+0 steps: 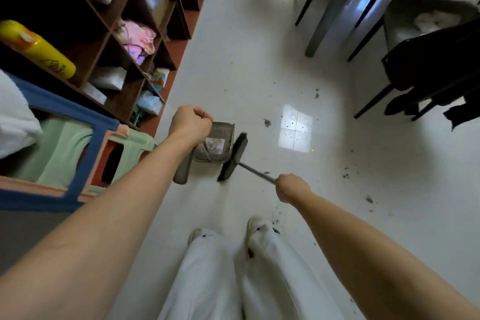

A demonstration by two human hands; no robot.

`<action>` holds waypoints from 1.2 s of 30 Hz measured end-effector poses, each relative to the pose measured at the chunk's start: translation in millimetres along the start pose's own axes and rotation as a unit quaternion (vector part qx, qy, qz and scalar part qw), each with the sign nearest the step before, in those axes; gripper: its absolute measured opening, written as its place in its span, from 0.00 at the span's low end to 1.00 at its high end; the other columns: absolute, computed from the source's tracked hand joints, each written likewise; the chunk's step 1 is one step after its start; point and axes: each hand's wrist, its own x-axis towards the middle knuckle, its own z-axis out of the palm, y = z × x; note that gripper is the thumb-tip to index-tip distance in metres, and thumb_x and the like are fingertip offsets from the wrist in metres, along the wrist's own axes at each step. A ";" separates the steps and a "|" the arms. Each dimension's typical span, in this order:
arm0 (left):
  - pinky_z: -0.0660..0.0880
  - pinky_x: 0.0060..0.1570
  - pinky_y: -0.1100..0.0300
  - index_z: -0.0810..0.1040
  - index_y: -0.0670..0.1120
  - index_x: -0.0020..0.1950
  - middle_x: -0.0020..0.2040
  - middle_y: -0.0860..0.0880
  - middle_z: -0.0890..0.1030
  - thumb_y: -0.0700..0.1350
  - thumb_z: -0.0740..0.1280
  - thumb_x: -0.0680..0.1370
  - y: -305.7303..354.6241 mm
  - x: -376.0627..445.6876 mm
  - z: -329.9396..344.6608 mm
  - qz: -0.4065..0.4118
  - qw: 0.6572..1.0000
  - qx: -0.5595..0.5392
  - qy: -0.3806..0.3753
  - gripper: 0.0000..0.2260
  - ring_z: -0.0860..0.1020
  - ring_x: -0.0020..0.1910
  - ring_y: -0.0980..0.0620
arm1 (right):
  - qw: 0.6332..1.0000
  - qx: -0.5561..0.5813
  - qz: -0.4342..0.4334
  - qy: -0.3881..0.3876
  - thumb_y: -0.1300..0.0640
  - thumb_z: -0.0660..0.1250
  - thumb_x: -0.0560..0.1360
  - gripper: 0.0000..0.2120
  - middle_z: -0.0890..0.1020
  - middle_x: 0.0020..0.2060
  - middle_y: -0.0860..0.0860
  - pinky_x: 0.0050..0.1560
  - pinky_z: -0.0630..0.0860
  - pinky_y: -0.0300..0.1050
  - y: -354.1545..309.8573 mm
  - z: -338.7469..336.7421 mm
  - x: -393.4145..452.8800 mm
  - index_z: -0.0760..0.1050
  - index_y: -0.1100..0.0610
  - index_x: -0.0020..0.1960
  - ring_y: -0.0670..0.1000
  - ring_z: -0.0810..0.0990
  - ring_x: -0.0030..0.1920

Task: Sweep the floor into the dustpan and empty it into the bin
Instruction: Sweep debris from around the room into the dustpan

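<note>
Glossy white floor [259, 65] tiles run down the middle, mirroring bright window panes and dotted with dark debris [267, 122] in small clumps and specks, most of it to the right of the brush. Along the left stands a dark brown wooden shelf [114, 31] of square cubbies holding white plastic tubs, pink cloth and packets; a smooth yellow bottle [39, 49] lies in one cubby, its red printed label too blurred to read. Below it sits a blue, peach and green frame of soft panels. Black chair legs and a grey table leg stand upper right.

On the floor between the arms rests a grey boxy dustpan [217, 144], its mouth facing right, some litter lying inside. The left hand [191, 123] is fisted round the top of its thin upright handle. Just beside the mouth, the broom [233, 157] has a long black bristle head on the tiles and a slim metal shaft, which the right hand [291, 187] grips with curled fingers. White trousers and pale shoes show below
</note>
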 end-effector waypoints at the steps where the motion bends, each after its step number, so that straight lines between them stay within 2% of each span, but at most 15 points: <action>1: 0.65 0.26 0.62 0.77 0.49 0.38 0.33 0.47 0.73 0.34 0.61 0.76 -3.9 0.0 1.8 0.005 1.000 0.006 -0.010 0.12 0.69 0.28 0.48 | 1.000 0.006 0.011 0.002 0.64 0.54 0.77 0.19 0.78 0.56 0.55 0.45 0.70 0.43 0.3 9.1 -3.9 0.71 0.59 0.66 0.56 0.78 0.55; 3: 0.65 0.26 0.62 0.77 0.49 0.39 0.33 0.47 0.73 0.34 0.61 0.76 -8.5 -1.9 3.5 0.019 0.999 0.021 -0.035 0.12 0.69 0.28 0.49 | 0.999 0.023 0.043 -0.007 0.64 0.54 0.77 0.18 0.77 0.49 0.54 0.43 0.71 0.43 4.2 26.2 -15.3 0.72 0.58 0.65 0.55 0.77 0.50; 5: 0.66 0.27 0.63 0.78 0.48 0.40 0.33 0.48 0.74 0.33 0.61 0.75 -9.6 -8.4 3.2 0.036 0.997 0.039 -0.062 0.12 0.70 0.27 0.49 | 0.995 0.054 0.088 -0.014 0.64 0.54 0.77 0.18 0.73 0.40 0.51 0.42 0.71 0.43 7.5 44.0 -33.4 0.72 0.58 0.64 0.52 0.74 0.45; 6: 0.66 0.27 0.63 0.78 0.47 0.40 0.34 0.48 0.74 0.33 0.60 0.75 -9.2 -11.6 3.8 0.040 0.996 0.043 -0.071 0.12 0.70 0.27 0.48 | 0.993 0.059 0.106 -0.014 0.64 0.55 0.77 0.17 0.71 0.39 0.50 0.42 0.71 0.42 9.7 49.6 -40.6 0.72 0.58 0.64 0.52 0.74 0.44; 10: 0.66 0.27 0.62 0.79 0.44 0.44 0.33 0.48 0.73 0.32 0.57 0.75 -9.0 -29.5 1.3 0.075 0.987 0.066 -0.123 0.13 0.70 0.26 0.48 | 0.980 0.102 0.170 0.007 0.64 0.55 0.78 0.14 0.72 0.43 0.51 0.41 0.72 0.43 14.1 70.0 -77.8 0.72 0.58 0.61 0.52 0.74 0.43; 14: 0.66 0.26 0.61 0.79 0.42 0.46 0.33 0.48 0.73 0.32 0.57 0.76 -16.1 -44.4 -0.7 0.102 0.977 0.090 -0.164 0.12 0.70 0.27 0.49 | 0.972 0.094 0.213 0.022 0.64 0.55 0.79 0.13 0.75 0.44 0.52 0.41 0.72 0.43 12.7 91.8 -114.1 0.72 0.58 0.61 0.52 0.74 0.42; 23: 0.67 0.27 0.61 0.78 0.43 0.44 0.34 0.48 0.73 0.33 0.58 0.76 -41.5 -82.2 20.6 0.119 0.967 0.112 -0.195 0.11 0.69 0.28 0.49 | 0.981 0.108 0.162 -0.011 0.64 0.56 0.78 0.16 0.71 0.36 0.50 0.39 0.73 0.43 -22.1 158.9 -132.2 0.73 0.56 0.64 0.52 0.75 0.40; 25: 0.66 0.26 0.61 0.78 0.43 0.44 0.34 0.48 0.73 0.32 0.58 0.76 -51.7 -95.9 31.6 0.127 0.964 0.122 -0.199 0.12 0.69 0.27 0.49 | 0.979 0.110 0.168 -0.019 0.65 0.55 0.78 0.17 0.73 0.39 0.50 0.40 0.73 0.43 -21.9 185.6 -142.1 0.73 0.57 0.64 0.52 0.76 0.42; 29: 0.66 0.27 0.61 0.78 0.43 0.45 0.35 0.49 0.72 0.32 0.57 0.75 -65.2 -127.8 49.9 0.142 0.959 0.137 -0.206 0.12 0.69 0.28 0.49 | 0.971 0.124 0.204 -0.010 0.66 0.53 0.78 0.19 0.78 0.55 0.54 0.45 0.73 0.44 -5.2 229.9 -169.5 0.71 0.57 0.66 0.54 0.79 0.53; 33: 0.68 0.27 0.61 0.78 0.42 0.45 0.34 0.46 0.73 0.33 0.59 0.76 -74.3 -170.1 62.4 0.164 0.953 0.152 -0.204 0.09 0.69 0.26 0.48 | 0.962 0.119 0.244 -0.014 0.64 0.53 0.79 0.18 0.77 0.59 0.55 0.52 0.74 0.46 29.2 252.7 -208.6 0.71 0.58 0.66 0.55 0.77 0.57; 36: 0.70 0.28 0.59 0.78 0.43 0.45 0.36 0.43 0.73 0.34 0.58 0.75 -81.5 -198.3 69.2 0.173 0.954 0.159 -0.189 0.10 0.69 0.26 0.46 | 0.959 0.125 0.255 0.006 0.65 0.53 0.79 0.18 0.77 0.59 0.56 0.49 0.73 0.46 51.9 261.3 -235.3 0.71 0.59 0.66 0.55 0.77 0.57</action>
